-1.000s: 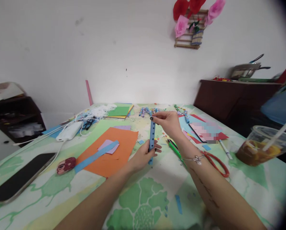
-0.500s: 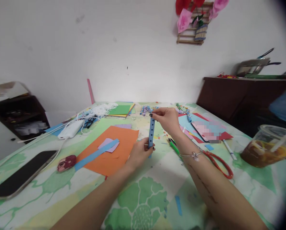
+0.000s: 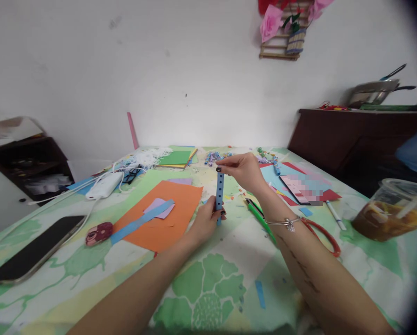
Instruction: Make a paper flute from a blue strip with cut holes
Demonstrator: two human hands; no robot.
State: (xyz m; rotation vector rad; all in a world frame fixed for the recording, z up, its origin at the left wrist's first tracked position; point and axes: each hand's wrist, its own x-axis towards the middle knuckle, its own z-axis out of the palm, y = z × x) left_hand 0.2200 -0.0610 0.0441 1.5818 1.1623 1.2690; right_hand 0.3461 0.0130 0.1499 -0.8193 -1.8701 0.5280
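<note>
A narrow blue paper strip (image 3: pixel 220 190) with a row of dark dots or holes stands upright between my hands above the table. My left hand (image 3: pixel 208 216) pinches its lower part, and a short end sticks out below the fingers. At the top, my right hand (image 3: pixel 241 170) grips the strip between thumb and fingertips. Left of my hands, an orange sheet (image 3: pixel 180 200) carries a small lilac piece (image 3: pixel 164 211) and another blue strip (image 3: pixel 142 221). Green-handled pens (image 3: pixel 262 221) and red-handled scissors (image 3: pixel 325 235) lie by my right forearm.
A dark phone (image 3: pixel 34 251) and a red case-like object (image 3: pixel 99 233) lie at left, near a white power bank (image 3: pixel 104 185) with cables. Coloured sheets (image 3: pixel 175 158) and small rolled paper pieces (image 3: pixel 213 158) are at the back. A drink cup (image 3: pixel 386 214) stands at right.
Both hands keep their hold on the strip and have barely moved. The view has shifted slightly, showing more of the green pens.
</note>
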